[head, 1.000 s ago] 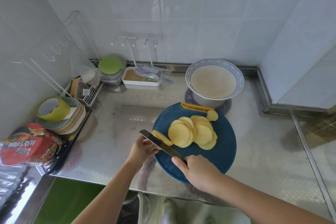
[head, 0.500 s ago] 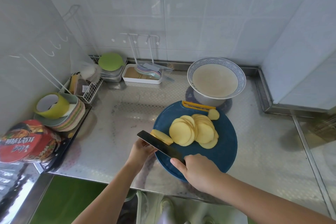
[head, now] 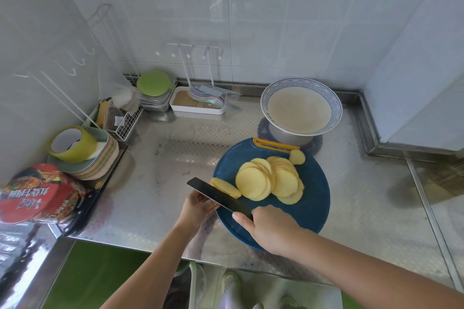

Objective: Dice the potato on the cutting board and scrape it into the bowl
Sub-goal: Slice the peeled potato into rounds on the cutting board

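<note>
Right hand point(head: 271, 228): wrapped round knife point(head: 218, 195) handle.
Left hand point(head: 198, 204): grip hidden behind blade; perhaps steadying end piece point(head: 224, 187).
Potato point(head: 271, 180): slices fanned on board point(head: 311, 208), bowl point(head: 337, 110) beyond.
Risk: blade nicking the close left hand.

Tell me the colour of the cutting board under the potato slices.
Dark blue cutting board, orange handle at its far edge; head view.

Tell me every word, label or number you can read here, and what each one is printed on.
Red noodle cup, far left: large white Chinese characters, upside down to the camera and too blurred to quote with confidence.
Small white label on a packet in the wire basket: too small to read.
Nothing else shows text; the bowl bears only a blue pattern on its rim.
</note>
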`<state>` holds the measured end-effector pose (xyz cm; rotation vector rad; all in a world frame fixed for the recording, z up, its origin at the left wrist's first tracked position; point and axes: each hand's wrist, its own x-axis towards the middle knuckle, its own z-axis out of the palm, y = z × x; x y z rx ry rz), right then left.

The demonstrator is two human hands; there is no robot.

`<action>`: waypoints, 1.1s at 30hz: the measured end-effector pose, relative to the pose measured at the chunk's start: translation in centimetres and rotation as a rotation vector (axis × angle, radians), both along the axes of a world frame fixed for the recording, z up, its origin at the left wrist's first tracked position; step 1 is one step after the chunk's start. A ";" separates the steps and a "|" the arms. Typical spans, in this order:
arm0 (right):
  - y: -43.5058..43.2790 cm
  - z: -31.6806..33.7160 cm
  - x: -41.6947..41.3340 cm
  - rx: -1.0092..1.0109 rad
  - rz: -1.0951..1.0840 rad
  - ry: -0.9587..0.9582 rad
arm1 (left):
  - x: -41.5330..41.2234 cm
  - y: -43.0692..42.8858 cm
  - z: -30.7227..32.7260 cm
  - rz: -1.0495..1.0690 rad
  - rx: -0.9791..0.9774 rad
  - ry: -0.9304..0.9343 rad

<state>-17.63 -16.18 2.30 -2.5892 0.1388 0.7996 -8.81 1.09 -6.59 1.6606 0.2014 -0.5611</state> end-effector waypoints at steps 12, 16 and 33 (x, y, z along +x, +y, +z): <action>0.8 -1.5 0.8 0.128 -0.084 -0.023 | -0.3 -0.3 1.1 0.037 -0.131 0.068; -0.1 -2.3 -1.0 0.178 -0.142 -0.008 | -0.2 -0.2 1.3 0.019 -0.117 0.070; -0.1 -4.3 -1.8 0.293 -0.279 0.051 | 0.3 -0.4 1.8 -0.023 -0.187 0.092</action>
